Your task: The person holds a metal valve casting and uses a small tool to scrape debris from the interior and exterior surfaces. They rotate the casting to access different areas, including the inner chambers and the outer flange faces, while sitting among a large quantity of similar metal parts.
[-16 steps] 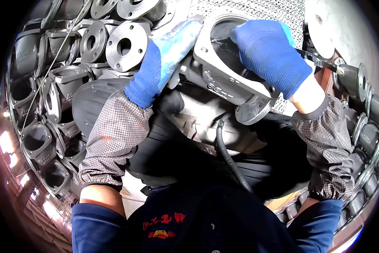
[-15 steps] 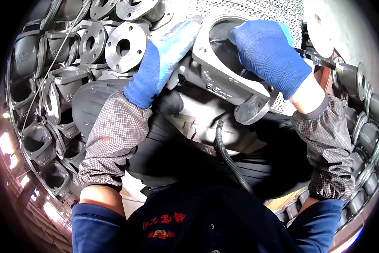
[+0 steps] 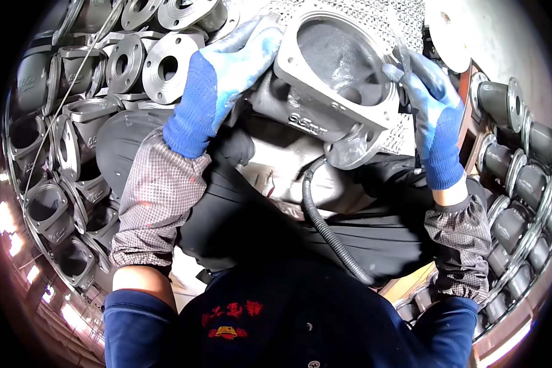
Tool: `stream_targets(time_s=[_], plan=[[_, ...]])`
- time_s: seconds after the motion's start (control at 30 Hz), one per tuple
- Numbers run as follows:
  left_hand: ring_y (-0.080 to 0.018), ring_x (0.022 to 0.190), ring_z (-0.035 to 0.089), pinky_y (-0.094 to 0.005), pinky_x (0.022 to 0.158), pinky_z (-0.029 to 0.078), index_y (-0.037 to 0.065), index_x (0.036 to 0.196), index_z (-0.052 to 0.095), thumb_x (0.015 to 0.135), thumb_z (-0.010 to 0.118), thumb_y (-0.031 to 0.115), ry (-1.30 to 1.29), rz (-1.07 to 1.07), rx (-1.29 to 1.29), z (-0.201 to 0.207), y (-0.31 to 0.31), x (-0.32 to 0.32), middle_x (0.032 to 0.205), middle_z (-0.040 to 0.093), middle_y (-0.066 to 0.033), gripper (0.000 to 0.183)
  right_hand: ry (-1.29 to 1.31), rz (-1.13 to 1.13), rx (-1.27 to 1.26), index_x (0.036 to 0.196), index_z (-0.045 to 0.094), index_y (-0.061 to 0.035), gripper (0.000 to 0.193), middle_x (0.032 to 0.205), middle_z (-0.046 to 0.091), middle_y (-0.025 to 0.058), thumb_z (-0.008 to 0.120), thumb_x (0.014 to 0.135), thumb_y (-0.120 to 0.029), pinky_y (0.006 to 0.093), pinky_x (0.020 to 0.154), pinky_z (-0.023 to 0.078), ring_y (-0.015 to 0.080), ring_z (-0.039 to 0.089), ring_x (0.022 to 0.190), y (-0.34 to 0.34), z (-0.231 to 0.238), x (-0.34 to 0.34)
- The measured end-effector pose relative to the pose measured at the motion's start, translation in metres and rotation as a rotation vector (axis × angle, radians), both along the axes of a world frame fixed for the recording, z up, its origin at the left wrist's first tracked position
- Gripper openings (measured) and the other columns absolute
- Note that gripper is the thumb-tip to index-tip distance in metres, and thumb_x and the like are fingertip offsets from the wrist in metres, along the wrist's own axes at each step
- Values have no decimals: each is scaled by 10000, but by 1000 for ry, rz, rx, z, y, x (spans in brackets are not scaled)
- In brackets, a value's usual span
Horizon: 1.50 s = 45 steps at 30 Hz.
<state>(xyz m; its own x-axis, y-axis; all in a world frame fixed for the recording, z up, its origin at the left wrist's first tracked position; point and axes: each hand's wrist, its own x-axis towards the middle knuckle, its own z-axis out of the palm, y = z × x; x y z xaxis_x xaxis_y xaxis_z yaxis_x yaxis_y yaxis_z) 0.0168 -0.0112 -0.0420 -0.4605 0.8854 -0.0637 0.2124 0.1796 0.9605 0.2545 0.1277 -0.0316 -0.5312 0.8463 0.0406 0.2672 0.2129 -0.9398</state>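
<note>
A grey cast-metal valve body (image 3: 306, 113) lies tilted before me, its wide square-flanged mouth facing up, with a smaller round flange (image 3: 349, 150) at its near right. My left hand (image 3: 242, 58), in a blue glove with a pale coated palm, grips the casting at its left end; its fingertips are partly hidden. Just right of the mouth, my right hand (image 3: 435, 104) is closed round a long thin tool (image 3: 401, 46), its narrow end pointing up and away. The tool's kind is unclear, since the glove covers most of it. Inside the bore, the surface looks dark and rough.
Similar grey castings (image 3: 52, 208) are stacked at the left, and more flanged castings (image 3: 503, 101) line the right side. A textured metal surface (image 3: 405, 18) lies behind the workpiece. A corrugated grey hose (image 3: 328, 230) runs between my legs toward the casting.
My right hand has come out of the casting's mouth and moved right, turning so its palm side shows. My left hand stays on the casting; the view has shifted slightly.
</note>
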Motion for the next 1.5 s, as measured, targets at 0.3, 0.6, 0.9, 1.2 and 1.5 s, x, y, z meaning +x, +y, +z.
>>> stream_targets(time_s=[0.3, 0.6, 0.9, 1.2, 1.5], plan=[[-90, 939, 562, -237, 833, 457, 0, 1198, 546, 830, 659, 226, 261, -79, -133, 51, 10, 15, 1084, 632, -93, 447, 1, 62, -355, 1141, 586, 0, 289, 1008, 634, 110, 534, 857, -23, 200, 636, 510, 98, 619, 747, -16, 25, 20], [-306, 885, 643, -329, 744, 545, 30, 1116, 599, 729, 661, 65, 1225, -356, 539, 46, 33, 11, 1044, 614, -180, 393, -591, 497, 957, 1006, 668, -141, 317, 735, 607, 57, 541, 766, 22, 294, 535, 477, 193, 586, 636, 4, 43, 25], [-308, 918, 634, -336, 787, 532, 13, 1103, 597, 725, 660, 34, 1226, -406, 532, 53, 38, 17, 1034, 615, -178, 383, -1291, 650, 1047, 933, 656, -151, 167, 712, 549, 31, 569, 793, -120, 306, 537, 483, 159, 591, 679, 0, 43, -4], [-300, 940, 629, -325, 808, 524, 25, 1118, 597, 741, 649, 30, 1158, -381, 629, 54, 37, 18, 1043, 614, -177, 381, -1148, 715, 1122, 1019, 631, -178, 245, 728, 544, 27, 574, 792, -108, 306, 507, 489, 153, 600, 657, 9, 38, 1], [-261, 891, 650, -287, 759, 539, 42, 1115, 610, 740, 667, 61, 1232, -449, 432, 63, 33, 21, 1008, 638, -153, 380, -1320, 800, 1123, 907, 657, -139, 145, 755, 598, 42, 548, 874, -229, 314, 516, 496, 156, 627, 694, -1, 53, -9]])
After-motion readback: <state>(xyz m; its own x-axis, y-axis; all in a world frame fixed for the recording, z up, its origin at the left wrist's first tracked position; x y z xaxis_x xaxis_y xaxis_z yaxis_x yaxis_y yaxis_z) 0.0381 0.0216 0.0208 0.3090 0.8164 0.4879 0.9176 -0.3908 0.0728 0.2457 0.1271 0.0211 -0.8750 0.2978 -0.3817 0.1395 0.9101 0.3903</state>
